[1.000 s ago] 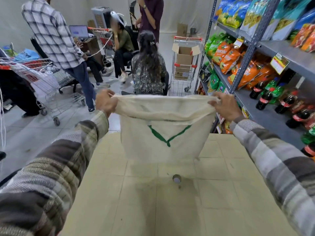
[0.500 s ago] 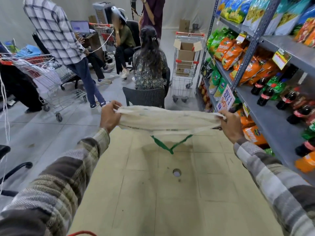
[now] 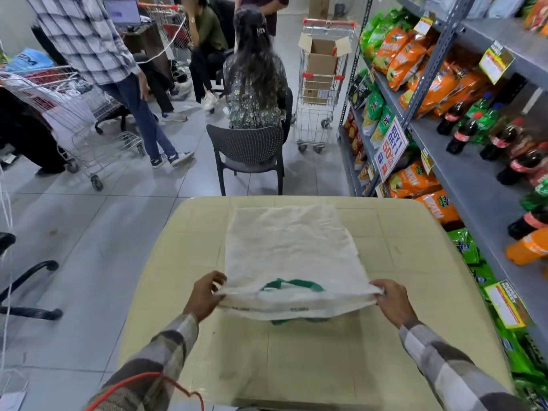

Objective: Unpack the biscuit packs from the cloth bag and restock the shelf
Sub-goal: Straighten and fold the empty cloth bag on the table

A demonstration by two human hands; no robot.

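A shop aisle with a pale table (image 3: 326, 366) in the foreground; a grey shelf (image 3: 474, 179) of snack bags and bottles runs along its 3 o'clock side, and a chair (image 3: 246, 143) and a trolley (image 3: 323, 84) stand off toward 12 o'clock. The cloth bag (image 3: 284, 247) lies flat on the middle of the table, its mouth and green handles (image 3: 292, 283) toward 6 o'clock. The left hand (image 3: 204, 295) pinches the mouth's 8 o'clock corner and the right hand (image 3: 393, 301) its 4 o'clock corner, that edge lifted slightly off the table. No biscuit packs show on the table, and the bag looks flat and empty. This reads as the closing step, laying out the emptied bag. Next probably comes letting go or folding it.
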